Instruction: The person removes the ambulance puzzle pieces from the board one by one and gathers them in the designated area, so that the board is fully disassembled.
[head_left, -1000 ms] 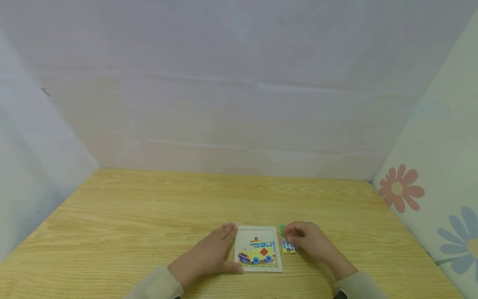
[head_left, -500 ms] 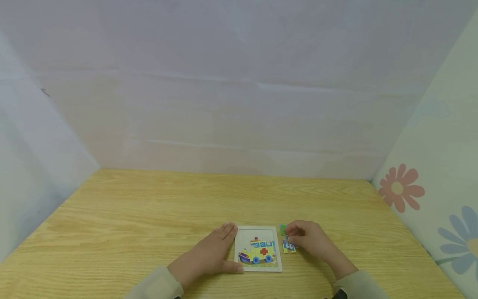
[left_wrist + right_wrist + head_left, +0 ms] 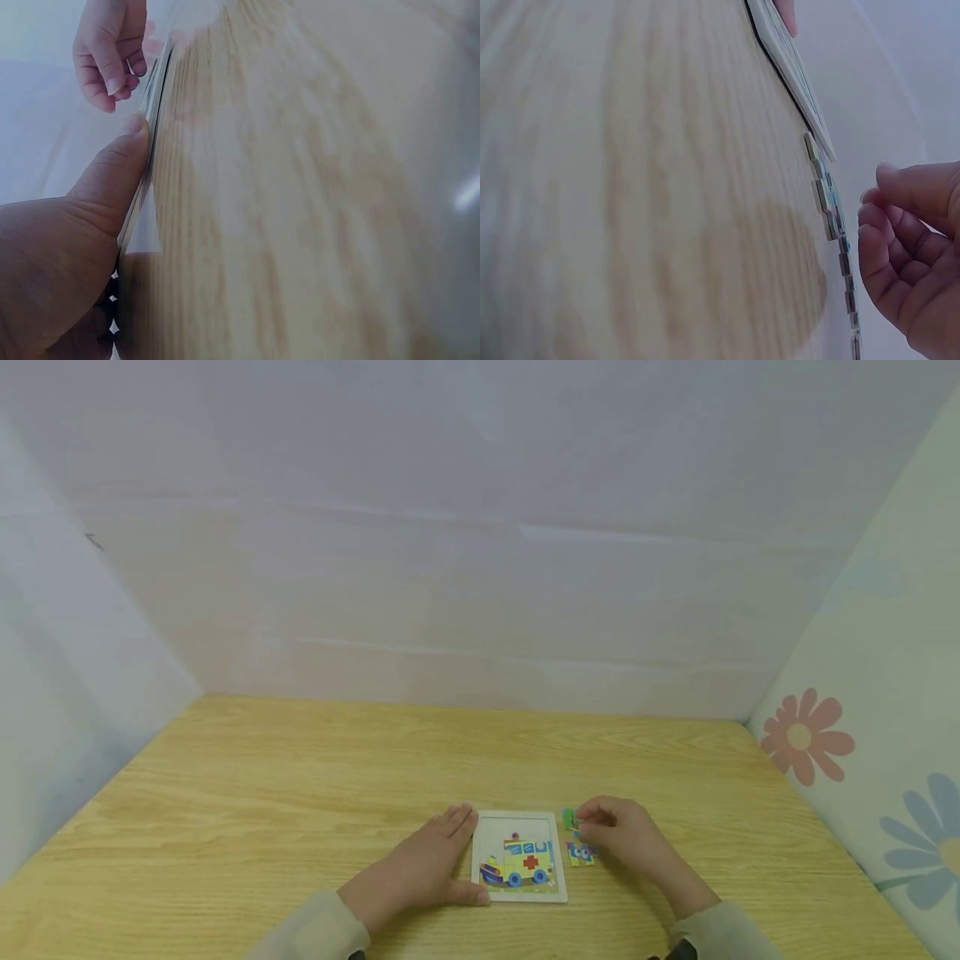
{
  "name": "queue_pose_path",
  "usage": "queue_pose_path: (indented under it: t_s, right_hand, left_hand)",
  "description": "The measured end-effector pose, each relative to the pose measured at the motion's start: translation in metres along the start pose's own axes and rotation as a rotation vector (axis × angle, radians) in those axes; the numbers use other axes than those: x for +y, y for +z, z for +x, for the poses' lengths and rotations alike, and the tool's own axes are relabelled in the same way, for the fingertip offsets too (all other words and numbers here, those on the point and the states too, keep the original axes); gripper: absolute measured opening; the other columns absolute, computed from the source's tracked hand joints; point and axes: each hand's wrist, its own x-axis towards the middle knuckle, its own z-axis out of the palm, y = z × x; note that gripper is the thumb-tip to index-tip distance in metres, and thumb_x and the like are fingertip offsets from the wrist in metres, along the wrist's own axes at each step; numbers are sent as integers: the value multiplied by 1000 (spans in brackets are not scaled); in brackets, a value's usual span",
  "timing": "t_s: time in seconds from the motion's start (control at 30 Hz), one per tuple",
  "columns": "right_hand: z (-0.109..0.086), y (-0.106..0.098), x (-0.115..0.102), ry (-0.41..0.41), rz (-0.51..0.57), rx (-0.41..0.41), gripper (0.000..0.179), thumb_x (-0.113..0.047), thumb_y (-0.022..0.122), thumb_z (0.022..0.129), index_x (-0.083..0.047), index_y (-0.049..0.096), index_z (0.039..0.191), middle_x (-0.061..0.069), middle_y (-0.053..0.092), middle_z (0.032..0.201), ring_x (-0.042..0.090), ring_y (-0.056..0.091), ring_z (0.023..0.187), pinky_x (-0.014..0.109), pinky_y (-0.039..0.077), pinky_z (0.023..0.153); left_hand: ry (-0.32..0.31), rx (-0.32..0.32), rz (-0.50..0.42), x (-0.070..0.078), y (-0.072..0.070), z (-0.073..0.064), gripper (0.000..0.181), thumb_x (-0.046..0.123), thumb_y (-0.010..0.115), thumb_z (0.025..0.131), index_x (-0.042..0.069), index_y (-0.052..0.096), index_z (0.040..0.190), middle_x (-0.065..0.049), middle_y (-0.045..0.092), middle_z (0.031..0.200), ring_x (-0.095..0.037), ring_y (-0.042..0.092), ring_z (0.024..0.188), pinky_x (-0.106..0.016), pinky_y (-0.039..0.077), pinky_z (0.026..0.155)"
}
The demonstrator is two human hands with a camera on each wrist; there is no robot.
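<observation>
A square puzzle board [image 3: 517, 898] with a pale rim lies on the table, an ambulance picture in its lower part and bare backing above. My left hand [image 3: 427, 864] lies along its left side, fingers straight, thumb on the near left corner. In the left wrist view that thumb [image 3: 112, 172] rests along the board's edge. To the right of the board, my right hand [image 3: 626, 835] hovers just above loose puzzle pieces [image 3: 581, 853], partly hiding them. Its fingers [image 3: 881, 262] are loosely bent and apart from the pieces in the right wrist view, with nothing visible between them.
A green puzzle piece [image 3: 568, 818] lies close to the board's upper right corner. More flat pieces [image 3: 847, 277] form a row beneath the right hand. The wooden table [image 3: 300, 777] meets a pale back wall [image 3: 480, 610] and flower-printed side wall [image 3: 885, 693].
My right hand has lifted slightly and shifted a little away from me, still over the loose pieces. The left hand and the board stay put.
</observation>
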Motion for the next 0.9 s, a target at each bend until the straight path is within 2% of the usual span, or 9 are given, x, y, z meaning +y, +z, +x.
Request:
queue_pose_path:
  t_s: [0.2,0.53,0.9]
  right_hand:
    - [-2,-2,-7,-27,45,-23,19,-15,65,86,-3,65,101,3,63,89,15,57,85,27,48,75]
    - [-4,-1,-16,-69,140,-66,30,-19,67,85,1,62,107,6,62,91,19,57,85,23,51,73]
    - [-3,9,-23,-152,58,-119,35,-19,69,83,0,61,111,4,62,91,17,56,82,22,50,68]
  left_hand:
    - [-4,-1,-8,0,0,0,105,71,53,74,-2,25,144,-19,21,151,-33,19,140,-45,22,113]
    - [-10,-4,-23,1,-1,-1,105,71,54,74,-2,25,144,-18,21,151,-33,20,140,-45,21,113]
    - [-9,-4,-33,3,-1,-4,106,71,54,73,-3,25,144,-19,20,152,-33,19,140,-45,21,113]
